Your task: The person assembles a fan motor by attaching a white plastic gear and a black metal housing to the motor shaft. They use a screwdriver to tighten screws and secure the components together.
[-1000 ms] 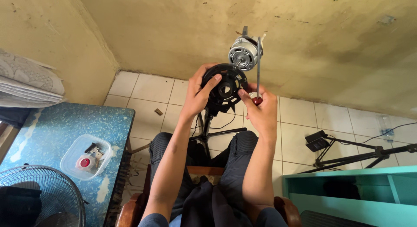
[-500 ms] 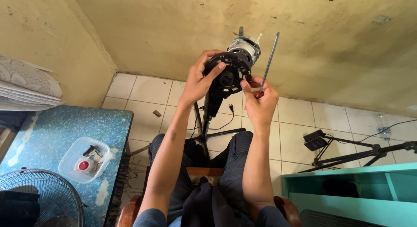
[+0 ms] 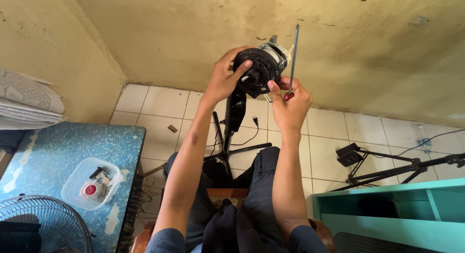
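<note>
Black fan motor housing (image 3: 261, 71) sits atop its stand at twelve o'clock, guard and blades off; left hand (image 3: 224, 78) grips it, right hand (image 3: 289, 102) pinches a screwdriver (image 3: 293, 54), shaft upright and unengaged.

A small home repair corner, by the look of it. Stained yellow walls (image 3: 169, 25) meet a white tiled floor (image 3: 160, 112). A blue speckled surface (image 3: 48, 151) carries a plastic parts tub (image 3: 92, 182), beside a fan grille (image 3: 43, 224).

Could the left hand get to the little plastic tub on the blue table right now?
Probably not right away. The left hand is raised and gripping the black fan motor head, while the plastic tub sits low on the blue table beside the left arm. Nothing blocks the path, but the hand would have to let go first.
</note>
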